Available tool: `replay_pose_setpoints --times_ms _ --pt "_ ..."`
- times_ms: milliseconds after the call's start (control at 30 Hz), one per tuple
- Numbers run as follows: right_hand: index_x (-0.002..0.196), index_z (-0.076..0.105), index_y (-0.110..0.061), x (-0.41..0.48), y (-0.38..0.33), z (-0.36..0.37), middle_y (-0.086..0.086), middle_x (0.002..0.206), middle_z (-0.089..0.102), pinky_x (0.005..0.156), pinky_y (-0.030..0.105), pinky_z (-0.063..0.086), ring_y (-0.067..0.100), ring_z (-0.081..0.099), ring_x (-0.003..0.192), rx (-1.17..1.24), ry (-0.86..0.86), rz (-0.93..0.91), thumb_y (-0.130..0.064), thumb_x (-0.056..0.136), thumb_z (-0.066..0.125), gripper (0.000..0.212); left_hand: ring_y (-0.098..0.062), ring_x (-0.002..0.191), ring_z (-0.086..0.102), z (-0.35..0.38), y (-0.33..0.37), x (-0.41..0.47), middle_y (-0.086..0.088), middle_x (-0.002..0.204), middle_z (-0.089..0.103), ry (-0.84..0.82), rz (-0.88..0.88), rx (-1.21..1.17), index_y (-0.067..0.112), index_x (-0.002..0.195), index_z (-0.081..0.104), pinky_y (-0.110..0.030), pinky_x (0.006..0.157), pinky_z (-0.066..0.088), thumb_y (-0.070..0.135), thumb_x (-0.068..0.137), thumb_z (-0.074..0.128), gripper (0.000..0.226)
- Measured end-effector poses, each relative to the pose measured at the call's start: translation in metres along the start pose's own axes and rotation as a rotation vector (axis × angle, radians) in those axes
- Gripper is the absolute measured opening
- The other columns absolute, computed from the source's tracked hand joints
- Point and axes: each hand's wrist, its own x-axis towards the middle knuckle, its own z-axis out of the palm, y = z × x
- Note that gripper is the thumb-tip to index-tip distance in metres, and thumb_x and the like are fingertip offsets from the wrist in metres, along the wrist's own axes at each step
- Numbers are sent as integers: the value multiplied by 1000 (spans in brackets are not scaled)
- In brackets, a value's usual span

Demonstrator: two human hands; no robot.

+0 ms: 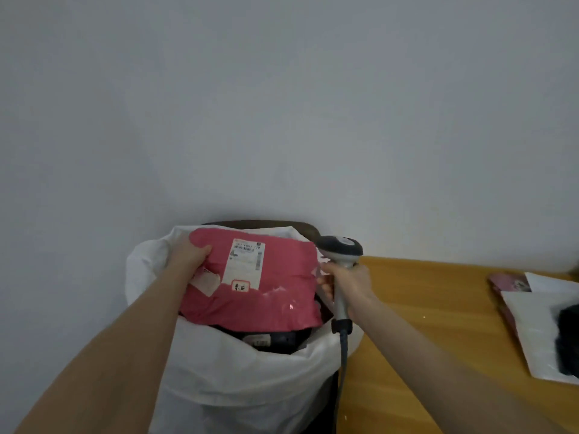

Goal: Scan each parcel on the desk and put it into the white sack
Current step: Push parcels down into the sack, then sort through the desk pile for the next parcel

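The sack (238,380) stands straight before me, just beside the left end of the desk (438,308). The parcel (269,296) lies over the sack's mouth, and my left hand (191,255) grips its far left corner. Below it, inside the sack, another packet (272,338) shows. Just right of the parcel, my right hand (347,286) holds the scanner (340,249) upright, its head above my fingers (327,286). Its cable (343,371) hangs down between sack and desk. A heap of parcels (532,333) lies on the desk's far right, well apart from the sack. The wall (282,104) stands behind everything.
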Motion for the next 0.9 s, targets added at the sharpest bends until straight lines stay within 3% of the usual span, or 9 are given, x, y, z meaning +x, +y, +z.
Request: replay_pose_setpoints --times_ms 67,167,267,367,500,667,900 --pt "74 67 4 7 15 7 12 58 64 50 27 44 18 52 46 -8 16 38 -4 81 65 11 -38 106 59 14 -23 9 -23 117 61 -31 -19 237 -2 123 52 -44 93 49 23 84 69 49" --pt "80 69 3 13 26 10 10 58 65 50 28 46 18 53 46 -36 44 54 -6 81 66 9 -40 127 41 38 -24 3 -25 139 41 -6 4 510 0 139 34 -49 106 37 33 87 65 69" --pt "71 65 0 14 25 4 12 58 63 50 28 45 19 52 47 -27 69 61 -2 82 65 11 -38 134 31 57 3 -9 -23 146 31 100 195 623 7 144 27 -46 110 28 27 89 59 66" --pt "78 63 2 11 18 -13 16 63 64 49 28 44 20 52 46 -12 132 60 0 82 64 5 -34 138 27 91 39 -21 -20 148 28 70 405 556 9 144 33 -42 111 26 16 90 54 59" --pt "78 63 1 7 10 -64 13 58 63 48 29 43 19 51 45 26 280 37 -4 84 66 9 -32 129 38 160 91 -66 -17 140 37 -111 593 494 9 139 42 -40 103 36 13 89 53 51" --pt "77 61 -2 -6 4 -168 11 57 60 50 30 44 20 51 49 87 503 25 -6 87 64 12 -28 129 38 254 149 -144 -12 143 32 -402 753 510 13 142 37 -39 100 41 16 91 52 53" --pt "70 60 -1 -15 11 -318 12 59 62 53 31 46 21 54 53 97 751 83 -8 85 63 17 -27 127 45 376 200 -247 -12 142 37 -668 828 573 14 141 40 -36 106 38 28 91 58 55"
